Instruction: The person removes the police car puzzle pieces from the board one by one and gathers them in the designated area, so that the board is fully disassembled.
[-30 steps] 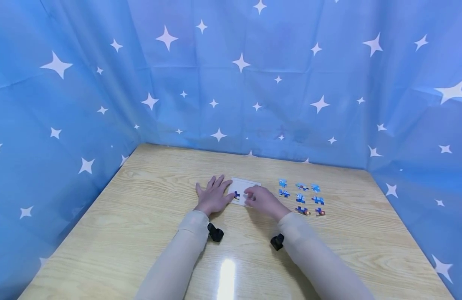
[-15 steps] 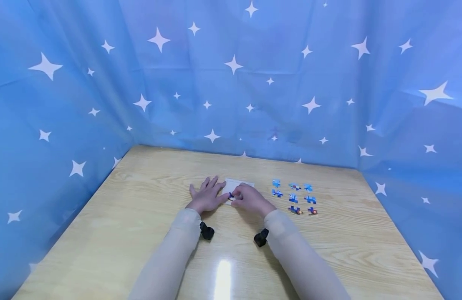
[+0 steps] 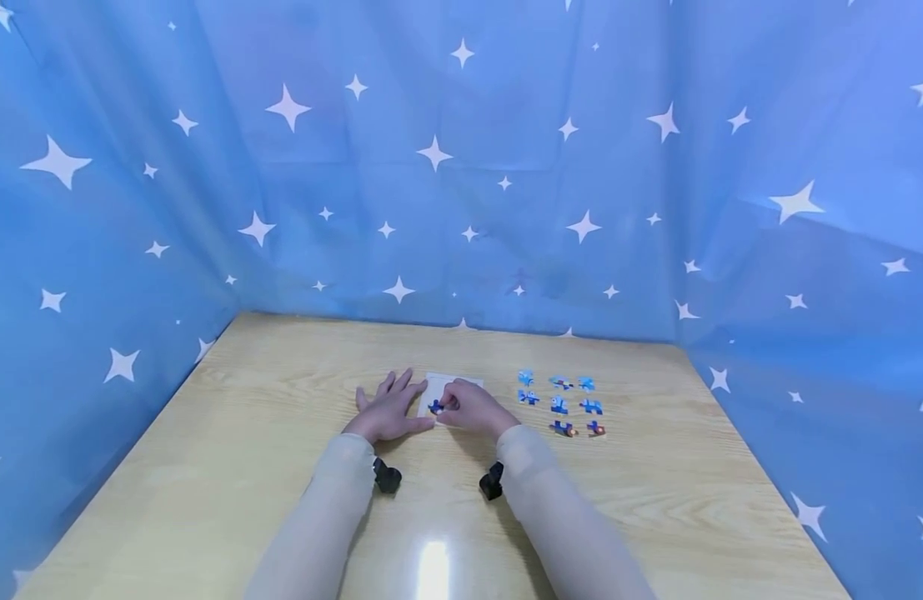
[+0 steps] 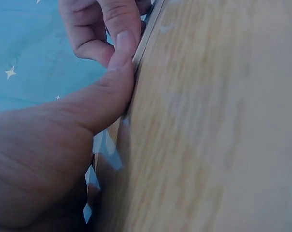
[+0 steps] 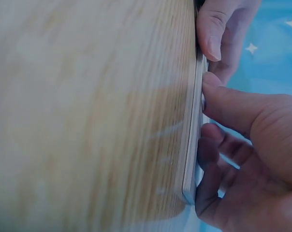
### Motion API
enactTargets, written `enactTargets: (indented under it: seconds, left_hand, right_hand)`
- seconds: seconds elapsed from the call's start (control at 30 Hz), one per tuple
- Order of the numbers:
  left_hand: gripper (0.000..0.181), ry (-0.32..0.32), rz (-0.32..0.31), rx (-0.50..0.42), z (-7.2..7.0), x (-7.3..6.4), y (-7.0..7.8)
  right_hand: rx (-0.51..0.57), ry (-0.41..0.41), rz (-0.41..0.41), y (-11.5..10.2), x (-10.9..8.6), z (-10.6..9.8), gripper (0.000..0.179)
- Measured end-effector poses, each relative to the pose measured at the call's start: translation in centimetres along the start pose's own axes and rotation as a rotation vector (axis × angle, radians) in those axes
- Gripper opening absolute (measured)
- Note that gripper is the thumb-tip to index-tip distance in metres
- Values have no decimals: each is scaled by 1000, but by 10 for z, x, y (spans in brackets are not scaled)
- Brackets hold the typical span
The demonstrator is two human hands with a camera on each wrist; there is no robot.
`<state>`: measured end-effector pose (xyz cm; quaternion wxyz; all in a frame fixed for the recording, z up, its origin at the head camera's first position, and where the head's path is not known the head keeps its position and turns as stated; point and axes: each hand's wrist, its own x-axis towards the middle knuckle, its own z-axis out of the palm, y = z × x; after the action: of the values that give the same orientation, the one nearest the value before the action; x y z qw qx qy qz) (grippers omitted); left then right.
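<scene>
A pale, shallow-rimmed puzzle board (image 3: 434,385) lies on the table between the hands. Near its lower left a dark blue puzzle piece (image 3: 435,407) sits on it. My left hand (image 3: 388,410) is spread flat along the board's left side, its thumb at the near edge; in the left wrist view that thumb (image 4: 107,92) meets the other hand's fingertips. My right hand (image 3: 472,408) reaches over the board with thumb and fingers curled, pinching a small puzzle piece mostly hidden by the fingers. In the right wrist view its thumb (image 5: 233,106) presses at the board's edge (image 5: 189,179).
Several blue puzzle pieces (image 3: 559,405) lie in loose rows right of the board. A wooden table (image 3: 281,467) carries everything, with a blue star-patterned curtain (image 3: 431,208) behind and at both sides. Black wrist cameras (image 3: 387,477) sit below both hands.
The right hand has moved left across the board, closing in on the dark blue piece and the left thumb. The left hand stays at the board's side. The head view has shifted.
</scene>
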<state>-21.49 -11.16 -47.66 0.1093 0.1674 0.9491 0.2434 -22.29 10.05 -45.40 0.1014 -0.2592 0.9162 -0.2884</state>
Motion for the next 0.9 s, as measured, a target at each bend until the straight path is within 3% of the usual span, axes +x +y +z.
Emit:
enactTargets:
  seconds: [0.17,0.9]
  left_hand:
    - [82,1,3,-7,5,-5,-4]
    - [81,31,9,35,6,0,-2]
  right_hand:
    - [-8,-18,3,-1,-1,8,9]
    - [29,6,32,1,-2,2,15]
